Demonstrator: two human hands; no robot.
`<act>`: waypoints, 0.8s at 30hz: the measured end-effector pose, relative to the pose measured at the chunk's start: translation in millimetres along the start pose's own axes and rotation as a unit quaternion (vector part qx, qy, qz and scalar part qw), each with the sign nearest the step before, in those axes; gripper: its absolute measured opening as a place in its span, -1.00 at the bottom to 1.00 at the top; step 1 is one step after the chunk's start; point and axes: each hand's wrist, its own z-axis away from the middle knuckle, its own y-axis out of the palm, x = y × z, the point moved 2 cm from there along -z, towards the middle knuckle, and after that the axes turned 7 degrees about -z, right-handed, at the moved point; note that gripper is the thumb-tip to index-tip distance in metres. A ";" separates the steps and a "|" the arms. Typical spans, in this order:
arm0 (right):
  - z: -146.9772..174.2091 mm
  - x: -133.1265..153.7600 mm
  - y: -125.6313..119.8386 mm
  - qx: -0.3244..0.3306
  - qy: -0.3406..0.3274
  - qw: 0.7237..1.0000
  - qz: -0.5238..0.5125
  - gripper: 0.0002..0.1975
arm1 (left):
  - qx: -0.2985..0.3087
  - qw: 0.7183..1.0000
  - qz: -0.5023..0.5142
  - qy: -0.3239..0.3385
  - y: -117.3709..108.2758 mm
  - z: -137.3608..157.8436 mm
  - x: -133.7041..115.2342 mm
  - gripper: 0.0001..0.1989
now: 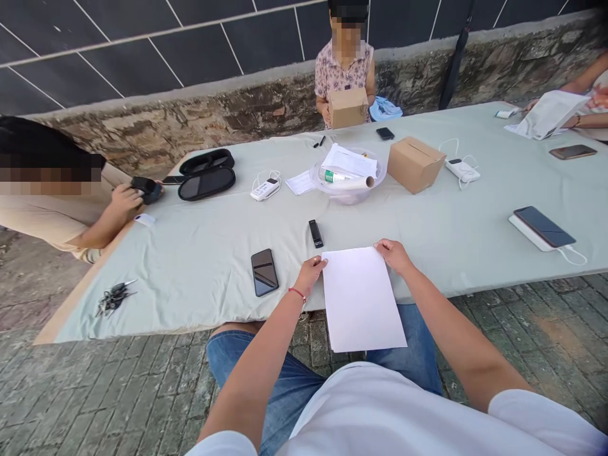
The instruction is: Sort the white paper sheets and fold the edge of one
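Both hands are set apart, each pinched on a far corner of the blank white paper (363, 304): left hand (311, 273) at one corner, right hand (392, 254) at the other. Paper's far end is above the near edge of the bench (199, 259); the rest extends over the lap. Sheet count: cannot tell; lower edge looks slightly doubled. Risks, judged: near end unsupported, so a breeze could lift or fold it; loose pinch could let layers slip; pushing forward could nudge the black stick-shaped device (315, 234).
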 end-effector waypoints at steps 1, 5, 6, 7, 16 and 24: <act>8.2 3.4 -1.9 -0.014 -0.008 1.000 -0.022 -0.68 | 0.000 0.999 0.047 0.008 2.5 5.5 0.2 -0.56; 50.7 10.7 1.5 0.023 0.003 0.983 -0.181 -0.65 | -0.053 0.976 0.209 0.023 9.2 22.7 1.1 -0.53; 63.2 9.0 5.3 0.050 0.029 0.975 -0.214 -0.61 | -0.078 0.969 0.232 0.023 9.8 25.0 1.6 -0.53; 75.8 5.8 9.5 0.076 0.057 0.968 -0.233 -0.55 | -0.104 0.963 0.247 0.020 10.0 26.7 2.2 -0.53; 132.5 -29.7 18.9 0.080 0.148 0.978 -0.125 -0.55 | -0.054 0.957 0.272 -0.083 5.8 53.6 19.9 -0.55; 117.1 -28.1 6.6 0.028 0.191 0.961 -0.196 -0.56 | -0.008 0.980 0.146 -0.138 13.7 126.9 53.2 -0.51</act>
